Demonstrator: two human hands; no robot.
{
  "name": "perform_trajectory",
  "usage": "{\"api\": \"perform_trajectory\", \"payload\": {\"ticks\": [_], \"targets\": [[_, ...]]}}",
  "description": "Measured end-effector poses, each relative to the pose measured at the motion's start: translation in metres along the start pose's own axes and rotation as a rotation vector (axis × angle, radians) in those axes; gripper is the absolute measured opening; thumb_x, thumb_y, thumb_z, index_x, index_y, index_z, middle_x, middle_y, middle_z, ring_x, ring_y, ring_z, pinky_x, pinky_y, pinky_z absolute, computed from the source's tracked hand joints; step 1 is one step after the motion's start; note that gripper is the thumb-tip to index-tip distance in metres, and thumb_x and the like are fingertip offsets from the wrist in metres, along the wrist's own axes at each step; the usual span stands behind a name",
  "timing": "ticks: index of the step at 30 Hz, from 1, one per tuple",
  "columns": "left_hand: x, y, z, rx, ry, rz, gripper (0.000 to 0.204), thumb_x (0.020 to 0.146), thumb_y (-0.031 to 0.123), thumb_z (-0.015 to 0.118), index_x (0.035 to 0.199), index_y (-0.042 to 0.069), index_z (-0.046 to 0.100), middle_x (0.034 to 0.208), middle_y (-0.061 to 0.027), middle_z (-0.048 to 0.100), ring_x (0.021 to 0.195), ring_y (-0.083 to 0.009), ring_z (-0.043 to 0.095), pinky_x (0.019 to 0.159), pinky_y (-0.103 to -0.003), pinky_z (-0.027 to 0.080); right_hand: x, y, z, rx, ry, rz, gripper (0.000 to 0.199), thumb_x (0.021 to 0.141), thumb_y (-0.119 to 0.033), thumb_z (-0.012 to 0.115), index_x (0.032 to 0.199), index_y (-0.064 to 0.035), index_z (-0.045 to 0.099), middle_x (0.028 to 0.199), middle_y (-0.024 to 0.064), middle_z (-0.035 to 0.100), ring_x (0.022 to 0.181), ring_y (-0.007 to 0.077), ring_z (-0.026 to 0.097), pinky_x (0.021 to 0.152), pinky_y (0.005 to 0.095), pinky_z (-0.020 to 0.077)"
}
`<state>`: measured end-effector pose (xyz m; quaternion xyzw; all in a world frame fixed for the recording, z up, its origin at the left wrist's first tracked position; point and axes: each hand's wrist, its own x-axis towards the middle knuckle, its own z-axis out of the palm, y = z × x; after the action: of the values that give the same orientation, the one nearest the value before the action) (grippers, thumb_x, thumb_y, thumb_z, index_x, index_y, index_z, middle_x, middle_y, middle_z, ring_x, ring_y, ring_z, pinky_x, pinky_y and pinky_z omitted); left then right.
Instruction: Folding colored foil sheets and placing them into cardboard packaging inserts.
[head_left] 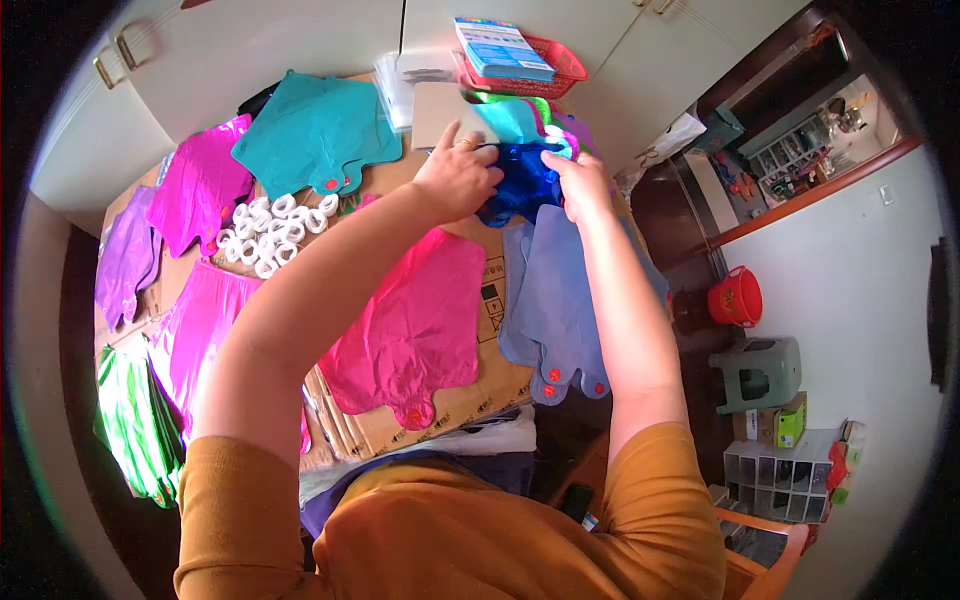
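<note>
An orange sleeve [640, 500] is nearest. The left hand [458, 178] and right hand [578, 185] both pinch one dark blue foil bag [520, 185] above two pale blue bags [560, 300] and one pink bag [415, 325] on cardboard [490, 385]. One red bucket [736, 297] stands on the floor.

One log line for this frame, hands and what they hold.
left hand: grips dark blue foil piece | right hand: grips it too | below: periwinkle stack

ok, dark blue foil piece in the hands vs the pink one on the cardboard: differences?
The dark blue foil piece is held up and crumpled between the left hand and right hand; the pink foil piece lies flat and untouched on the cardboard. Blue looks glossy and dark, pink bright. Both are shiny foil.
</note>
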<state>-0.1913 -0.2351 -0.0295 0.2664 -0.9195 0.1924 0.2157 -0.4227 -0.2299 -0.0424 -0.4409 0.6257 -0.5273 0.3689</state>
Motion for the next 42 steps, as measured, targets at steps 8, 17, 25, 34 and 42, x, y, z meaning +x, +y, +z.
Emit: {"api": "perform_trajectory", "payload": {"ticks": [8, 17, 25, 34, 42], "targets": [[-0.005, 0.0, 0.018, -0.322, -0.057, -0.119, 0.025, 0.084, 0.029, 0.064, 0.106, 0.018, 0.069, 0.111, -0.0021, 0.061, 0.11, -0.0287, 0.054, 0.093, -0.045, 0.047, 0.049, -0.009, -0.076, 0.243, 0.181, -0.072, 0.018, 0.08, -0.015, 0.076, 0.08, -0.0034, 0.061, 0.075, 0.004, 0.064, 0.061, 0.013, 0.057, 0.057, 0.0308, 0.046], [-0.019, -0.004, 0.021, -0.415, -0.056, -0.195, 0.025, 0.083, 0.03, 0.067, 0.105, 0.019, 0.071, 0.113, -0.0013, 0.062, 0.118, -0.0261, 0.051, 0.103, -0.052, 0.037, 0.039, -0.135, -0.193, -0.286, 0.78, -0.412, 0.033, 0.082, -0.028, 0.076, 0.089, 0.0029, 0.067, 0.088, 0.0151, 0.07, 0.074, 0.0243, 0.064, 0.073, 0.0395, 0.0503], [-0.014, 0.0, 0.01, -0.195, -0.03, -0.183, 0.029, 0.084, 0.032, 0.065, 0.111, 0.021, 0.069, 0.119, -0.0001, 0.061, 0.133, -0.0281, 0.039, 0.113, -0.061, 0.02, -0.063, -0.192, -0.217, -0.451, 0.804, -0.799, 0.039, 0.087, -0.034, 0.069, 0.099, 0.0028, 0.068, 0.088, 0.0182, 0.069, 0.074, 0.0305, 0.064, 0.073, 0.0427, 0.0492], [-0.039, 0.125, -0.072, -0.782, 0.031, 0.654, 0.036, 0.078, 0.02, 0.065, 0.107, 0.001, 0.063, 0.111, -0.0153, 0.06, 0.103, -0.0318, 0.06, 0.089, -0.044, 0.049, -0.227, -0.041, -0.112, -0.734, 0.1, -0.594, 0.012, 0.089, -0.014, 0.065, 0.093, -0.0029, 0.069, 0.081, 0.0155, 0.069, 0.072, 0.0269, 0.069, 0.066, 0.035, 0.0524], [-0.052, 0.147, -0.061, -0.661, -0.08, 0.563, 0.031, 0.076, 0.016, 0.058, 0.102, 0.002, 0.064, 0.091, -0.0123, 0.061, 0.089, -0.0297, 0.063, 0.076, -0.041, 0.053, -0.264, -0.024, -0.096, -0.719, -0.048, -0.531, 0.01, 0.087, -0.01, 0.064, 0.09, -0.0005, 0.066, 0.083, 0.0159, 0.068, 0.077, 0.0343, 0.066, 0.067, 0.0389, 0.0514]]}}
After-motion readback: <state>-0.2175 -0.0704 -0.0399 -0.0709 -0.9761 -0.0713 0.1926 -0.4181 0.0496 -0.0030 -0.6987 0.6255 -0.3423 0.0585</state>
